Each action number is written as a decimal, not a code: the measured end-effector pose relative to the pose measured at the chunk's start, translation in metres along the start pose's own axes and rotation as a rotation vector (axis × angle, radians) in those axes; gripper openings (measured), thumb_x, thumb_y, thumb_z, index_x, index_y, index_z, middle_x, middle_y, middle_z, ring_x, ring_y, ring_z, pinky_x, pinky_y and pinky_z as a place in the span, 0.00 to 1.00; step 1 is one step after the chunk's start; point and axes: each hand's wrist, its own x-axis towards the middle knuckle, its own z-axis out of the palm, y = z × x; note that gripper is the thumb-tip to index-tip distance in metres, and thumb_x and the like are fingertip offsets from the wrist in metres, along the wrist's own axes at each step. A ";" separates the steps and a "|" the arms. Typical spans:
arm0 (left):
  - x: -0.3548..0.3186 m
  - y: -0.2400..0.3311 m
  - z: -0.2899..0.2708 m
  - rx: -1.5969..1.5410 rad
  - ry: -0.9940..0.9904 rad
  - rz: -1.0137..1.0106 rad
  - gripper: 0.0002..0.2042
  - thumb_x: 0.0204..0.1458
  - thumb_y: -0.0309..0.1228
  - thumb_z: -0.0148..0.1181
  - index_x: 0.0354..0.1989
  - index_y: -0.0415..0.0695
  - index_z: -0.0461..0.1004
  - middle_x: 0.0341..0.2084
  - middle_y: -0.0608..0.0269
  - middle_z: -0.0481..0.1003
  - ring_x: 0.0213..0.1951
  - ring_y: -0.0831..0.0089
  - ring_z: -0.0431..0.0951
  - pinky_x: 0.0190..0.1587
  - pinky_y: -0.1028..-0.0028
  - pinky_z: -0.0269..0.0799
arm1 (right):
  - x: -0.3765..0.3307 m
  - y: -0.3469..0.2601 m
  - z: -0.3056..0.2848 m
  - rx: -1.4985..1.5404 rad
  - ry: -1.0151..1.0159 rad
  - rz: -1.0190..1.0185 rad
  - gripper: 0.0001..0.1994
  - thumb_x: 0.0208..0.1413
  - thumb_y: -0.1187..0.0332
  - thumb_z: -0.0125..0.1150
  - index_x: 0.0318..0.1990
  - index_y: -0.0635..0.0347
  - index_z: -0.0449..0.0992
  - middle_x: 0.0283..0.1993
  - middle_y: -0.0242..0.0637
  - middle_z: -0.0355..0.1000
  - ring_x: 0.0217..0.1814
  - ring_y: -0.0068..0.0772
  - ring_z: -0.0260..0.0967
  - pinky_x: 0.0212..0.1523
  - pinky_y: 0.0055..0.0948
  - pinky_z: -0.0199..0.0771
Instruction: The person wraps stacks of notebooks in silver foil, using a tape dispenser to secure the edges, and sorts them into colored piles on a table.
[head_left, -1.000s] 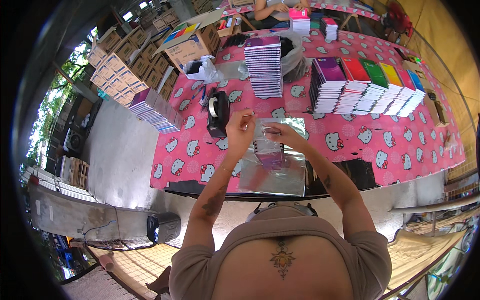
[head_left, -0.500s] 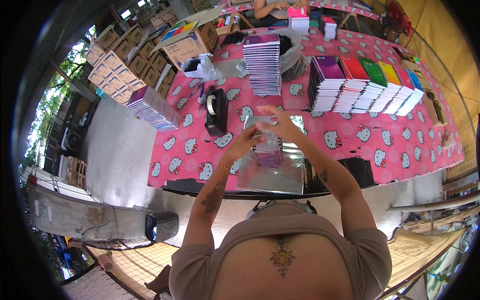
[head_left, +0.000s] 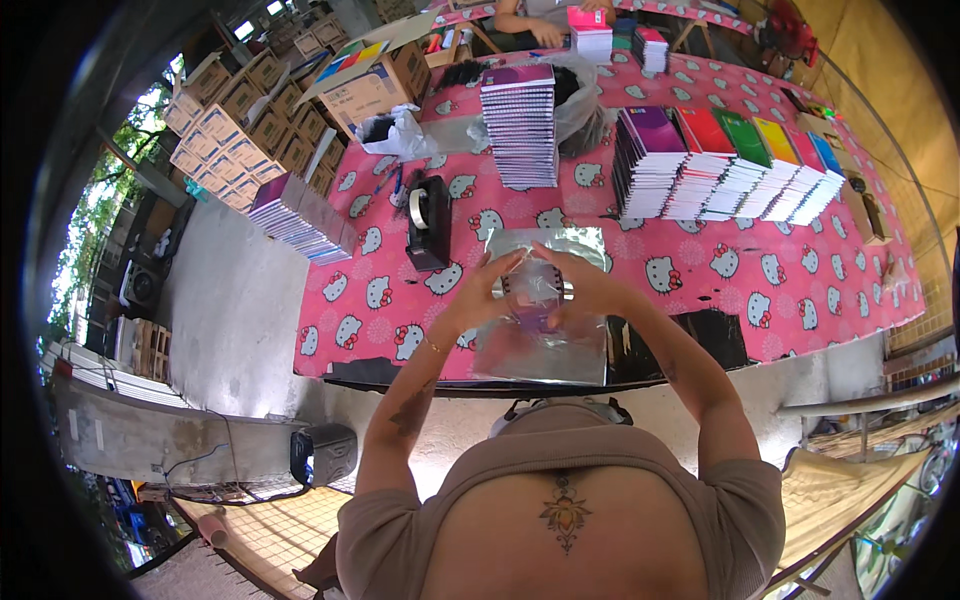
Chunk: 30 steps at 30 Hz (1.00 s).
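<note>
A shiny, silvery clear sheet lies on the table in front of me. On it, and partly seen through glare, is a small purple-and-white spiral notebook. My left hand rests at the notebook's left side, fingers stretched toward its far edge and thumb apart. Mirroring it on the right side, my right hand has its fingers and thumb spread. Both sets of fingertips come close together near the far edge. A black tape dispenser stands to the left of my left hand.
A tall spiral notebook stack stands farther back, beside plastic bags. Coloured notebook stacks line the right; another stack sits at the left edge. Cartons are piled beyond. Across the table a person's hand shows near pink notebooks.
My hands have come down from above the sheet to both sides of the notebook, and my right hand has moved nearer. The person across the table has lowered a hand.
</note>
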 end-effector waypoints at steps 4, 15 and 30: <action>-0.016 0.015 0.007 0.503 0.053 0.264 0.27 0.49 0.37 0.70 0.58 0.42 0.74 0.55 0.49 0.75 0.58 0.56 0.74 0.60 0.60 0.70 | -0.006 0.011 0.022 -0.411 0.170 -0.216 0.31 0.43 0.69 0.73 0.59 0.53 0.71 0.62 0.40 0.68 0.67 0.49 0.62 0.66 0.44 0.62; 0.004 0.009 0.004 0.244 0.124 0.029 0.15 0.46 0.30 0.67 0.44 0.45 0.80 0.27 0.61 0.80 0.33 0.59 0.77 0.39 0.61 0.72 | 0.010 -0.006 0.028 -0.137 0.276 -0.030 0.19 0.49 0.73 0.66 0.51 0.57 0.72 0.38 0.37 0.76 0.44 0.45 0.74 0.49 0.45 0.70; -0.001 0.060 -0.005 0.166 0.331 0.155 0.11 0.47 0.27 0.68 0.38 0.42 0.76 0.39 0.57 0.74 0.44 0.56 0.74 0.47 0.62 0.70 | 0.016 -0.007 0.029 -0.319 0.271 -0.104 0.14 0.45 0.62 0.72 0.38 0.56 0.79 0.40 0.37 0.75 0.45 0.46 0.72 0.48 0.42 0.71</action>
